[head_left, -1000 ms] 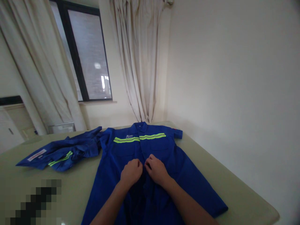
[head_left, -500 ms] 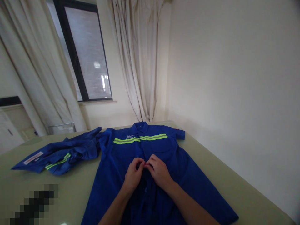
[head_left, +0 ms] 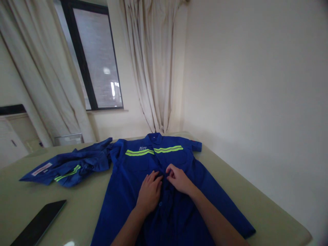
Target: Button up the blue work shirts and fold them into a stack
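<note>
A blue work jacket (head_left: 130,181) with yellow-green reflective bands lies front up on the table, collar away from me. My left hand (head_left: 150,191) rests on the jacket's front, fingers stretched out beside the button placket. Just right of the placket is my right hand (head_left: 178,178), its thumb and forefinger curled together as in a pinch; whatever is between the tips is too small to make out. Below my hands a small button (head_left: 160,204) shows on the placket.
Left of the jacket lies another crumpled blue garment (head_left: 89,160) with a reflective band and a white label. A dark flat device (head_left: 38,223) is on the greenish table (head_left: 84,208) at the near left. Wall, curtains (head_left: 156,68) and a window stand behind.
My hands have parted from their pinch together at the placket. The left has flattened onto the cloth, and the right has moved slightly right and up.
</note>
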The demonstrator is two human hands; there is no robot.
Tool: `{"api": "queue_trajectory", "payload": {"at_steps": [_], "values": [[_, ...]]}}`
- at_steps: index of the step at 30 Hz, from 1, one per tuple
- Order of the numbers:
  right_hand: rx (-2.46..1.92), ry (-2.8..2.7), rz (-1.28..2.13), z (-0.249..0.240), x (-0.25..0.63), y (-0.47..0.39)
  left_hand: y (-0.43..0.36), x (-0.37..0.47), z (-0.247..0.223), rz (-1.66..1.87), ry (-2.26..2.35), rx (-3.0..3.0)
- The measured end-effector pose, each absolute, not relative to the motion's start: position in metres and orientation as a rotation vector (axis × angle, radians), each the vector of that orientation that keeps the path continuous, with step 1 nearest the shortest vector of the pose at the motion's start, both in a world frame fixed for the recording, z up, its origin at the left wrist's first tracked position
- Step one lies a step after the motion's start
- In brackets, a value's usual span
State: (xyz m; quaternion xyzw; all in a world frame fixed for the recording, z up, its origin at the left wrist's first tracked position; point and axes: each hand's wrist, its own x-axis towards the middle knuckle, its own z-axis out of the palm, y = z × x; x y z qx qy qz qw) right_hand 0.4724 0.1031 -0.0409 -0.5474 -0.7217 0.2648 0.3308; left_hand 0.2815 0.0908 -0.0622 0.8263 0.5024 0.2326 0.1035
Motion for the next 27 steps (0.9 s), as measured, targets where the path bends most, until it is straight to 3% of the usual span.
{"api": "queue_trajectory", "payload": {"at_steps": [9,14,18,27], "values": [[-1.497,-2.074,0.364,-0.033,0.445,0.095,0.048,0.270,-0.044,0.413,1.356,2.558],[-1.518,-2.204,0.263,-0.041,0.437,0.099,0.082,0.274,-0.023,0.495,1.577,2.236],[-1.731,-2.068,0.243,-0.043,0.441,0.100,0.107,0.286,-0.034,0.594,1.813,2.089],[-1.726,-2.133,0.116,-0.043,0.437,0.104,0.120,0.281,-0.059,0.800,1.503,1.997]]}}
